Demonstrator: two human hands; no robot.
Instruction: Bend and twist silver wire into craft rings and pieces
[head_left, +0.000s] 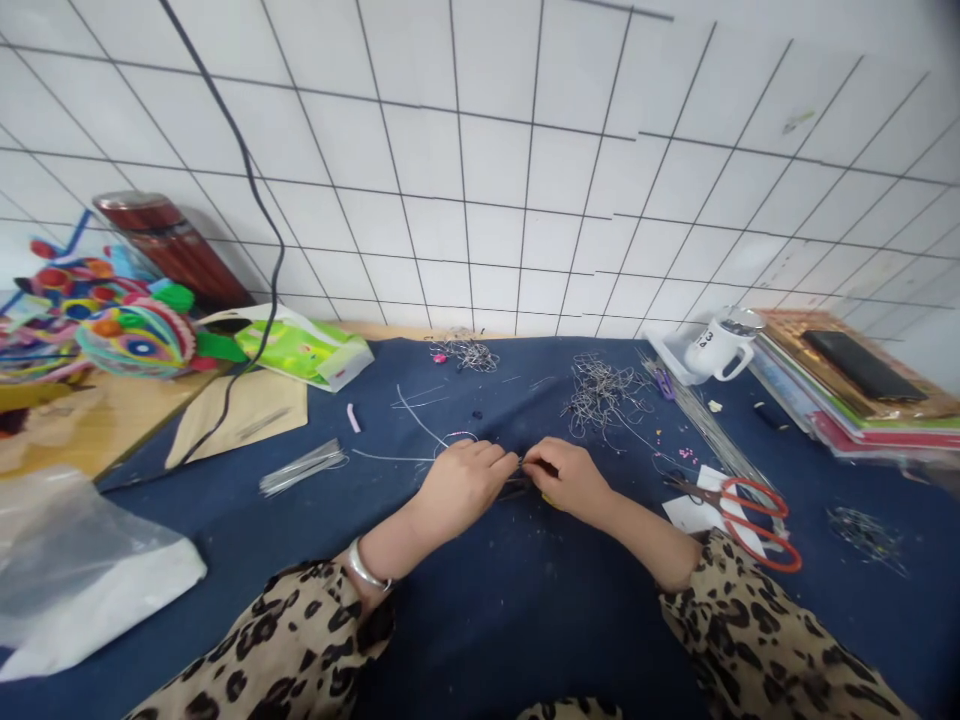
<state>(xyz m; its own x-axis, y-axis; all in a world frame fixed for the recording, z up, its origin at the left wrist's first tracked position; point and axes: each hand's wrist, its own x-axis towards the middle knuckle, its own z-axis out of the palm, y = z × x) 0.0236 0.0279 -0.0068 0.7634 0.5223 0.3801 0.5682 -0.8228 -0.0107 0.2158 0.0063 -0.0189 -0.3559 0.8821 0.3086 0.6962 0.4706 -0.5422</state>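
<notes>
My left hand (463, 485) and my right hand (574, 480) meet fingertip to fingertip above the dark blue cloth (525, 610). A thin silvery wire (394, 458) runs out leftward from under my left fingers, which are closed on it. Beside those fingers, a wire loop carries tiny pink beads (460, 434). My right thumb and forefinger are pinched together; what they grip is too small to make out. Something dark lies just below the fingertips, partly hidden by my hands.
Orange-handled scissors (705, 494) lie right of my right hand, near loose pink beads (686, 454). Behind sits a wire tangle (600, 393). Straight wires (304, 467) lie left. A white mug (712, 350) stands back right; a black cord (247, 160) hangs at left.
</notes>
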